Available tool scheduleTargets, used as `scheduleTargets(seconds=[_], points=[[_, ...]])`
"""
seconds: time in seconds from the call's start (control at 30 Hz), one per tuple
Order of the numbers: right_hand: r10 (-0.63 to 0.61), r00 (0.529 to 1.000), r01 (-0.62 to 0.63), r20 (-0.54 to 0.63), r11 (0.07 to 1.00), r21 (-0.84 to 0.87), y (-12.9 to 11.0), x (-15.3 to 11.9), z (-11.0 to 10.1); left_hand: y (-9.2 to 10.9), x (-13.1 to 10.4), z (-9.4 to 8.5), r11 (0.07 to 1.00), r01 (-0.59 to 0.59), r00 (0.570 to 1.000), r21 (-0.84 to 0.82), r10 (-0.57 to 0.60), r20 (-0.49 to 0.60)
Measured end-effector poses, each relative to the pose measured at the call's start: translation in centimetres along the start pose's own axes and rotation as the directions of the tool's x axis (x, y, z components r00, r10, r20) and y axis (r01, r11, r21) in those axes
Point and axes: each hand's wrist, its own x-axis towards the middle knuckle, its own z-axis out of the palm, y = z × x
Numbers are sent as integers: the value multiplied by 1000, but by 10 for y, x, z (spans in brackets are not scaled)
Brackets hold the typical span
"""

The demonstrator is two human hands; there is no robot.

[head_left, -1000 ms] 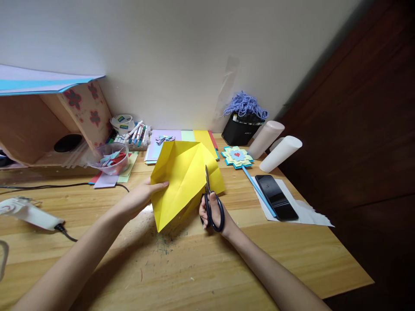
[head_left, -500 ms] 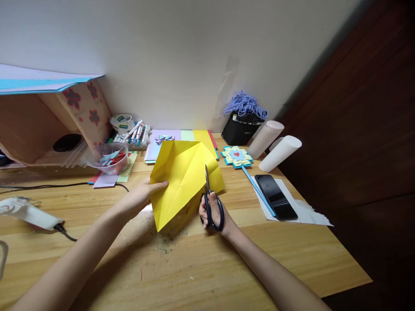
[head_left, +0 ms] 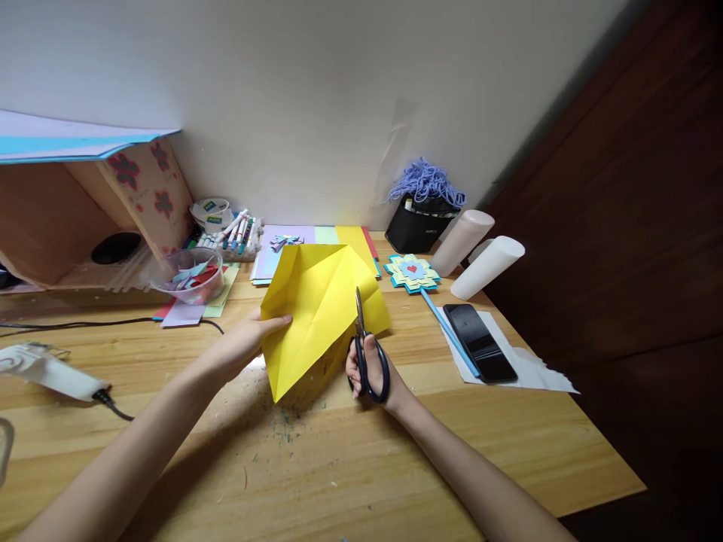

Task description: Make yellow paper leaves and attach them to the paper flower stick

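Wooden table [head_left: 395, 467] under both forearms. Yellow folded paper [head_left: 316, 309] stands tilted between hands, lower tip touching table. Left hand [head_left: 245, 342] grips paper's left edge, fingers pinched closed on it, thumb on front. Right hand [head_left: 370, 373] just beside paper's right edge, fingers curled through black scissors [head_left: 364, 354] handles; blades upright, shut together against paper. Black phone [head_left: 479, 342] lies well right of right fingers.
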Motion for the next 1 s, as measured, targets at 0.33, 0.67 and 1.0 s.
scheduleTargets(seconds=[0.33,0.67,1.0], points=[[12,1000,-12,-9,1000,11,-1,0,0,-1,1,-1,1000,-19,1000,-10,19,19],[-9,1000,8,-22,1000,-24,0,1,-1,-5,2,-2,998,-35,999,-52,37,38],[-2,1000,2,29,1000,14,2,1,-1,0,2,-1,999,28,1000,-31,-28,-5]])
